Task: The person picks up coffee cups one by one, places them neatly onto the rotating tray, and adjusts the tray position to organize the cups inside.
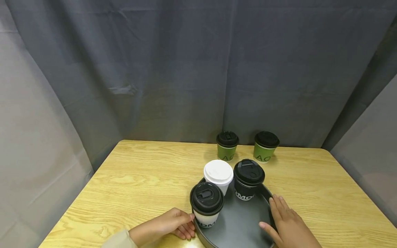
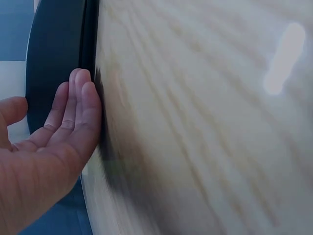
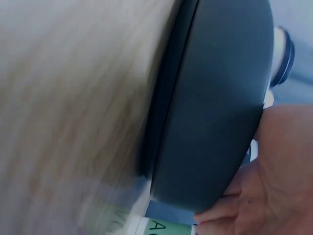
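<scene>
A round dark grey tray [image 1: 245,224] sits on the wooden table, with three lidded paper cups in it. One is a white cup with a black lid [image 1: 207,203] at its left side. Behind that stands a white-lidded cup [image 1: 218,174], beside a black cup [image 1: 248,179]. My left hand [image 1: 176,224] grips the tray's left side, thumb at the rim and fingers against the outer wall [image 2: 56,44]. Across the tray, my right hand [image 1: 288,222] rests on the right rim with fingers extended and thumb reaching over the inside.
Two green cups with black lids, a left one [image 1: 227,146] and a right one [image 1: 265,147], stand behind the tray near the table's [image 1: 149,168] back edge. A grey curtain [image 1: 173,69] hangs behind, with paler cloth at both sides.
</scene>
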Tool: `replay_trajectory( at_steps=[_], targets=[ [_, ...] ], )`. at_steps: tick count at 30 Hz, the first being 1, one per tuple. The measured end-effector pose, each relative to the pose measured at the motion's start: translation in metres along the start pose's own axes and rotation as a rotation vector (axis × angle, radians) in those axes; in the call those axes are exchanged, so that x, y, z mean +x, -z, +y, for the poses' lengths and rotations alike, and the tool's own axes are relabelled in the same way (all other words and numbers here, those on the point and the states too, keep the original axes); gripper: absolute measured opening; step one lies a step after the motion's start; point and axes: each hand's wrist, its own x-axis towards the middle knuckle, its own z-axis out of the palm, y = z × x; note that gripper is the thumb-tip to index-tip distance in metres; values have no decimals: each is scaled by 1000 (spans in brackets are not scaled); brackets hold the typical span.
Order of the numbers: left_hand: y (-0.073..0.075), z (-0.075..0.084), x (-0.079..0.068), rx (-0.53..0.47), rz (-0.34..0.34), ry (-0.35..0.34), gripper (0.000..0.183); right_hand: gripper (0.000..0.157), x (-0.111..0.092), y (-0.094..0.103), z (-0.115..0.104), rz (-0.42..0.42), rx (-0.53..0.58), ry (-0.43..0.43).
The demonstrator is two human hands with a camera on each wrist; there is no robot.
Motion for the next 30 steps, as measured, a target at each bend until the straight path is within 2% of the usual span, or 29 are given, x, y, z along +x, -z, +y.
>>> replay_trajectory(
  at_steps=[5,12,15,18,23,30],
  targets=[
    [6,1,2,7,7,13,47,89,-4,-4,-4,0,-23,-18],
    [2,1,2,20,34,5,44,92,-2,4,-2,-24,18,-19],
    [-3,1,-1,23,13,6,43,91,5,12,4,-53,77,4],
    [-10,0,-4,24,-35,-2,43,83,13,18,13,-73,150,46],
    [-18,-2,-7,65,-110,-40,46,72,22,17,26,-59,228,148],
    [-20,-3,-8,79,-114,-43,47,71,27,12,28,-39,221,180]
  ],
)
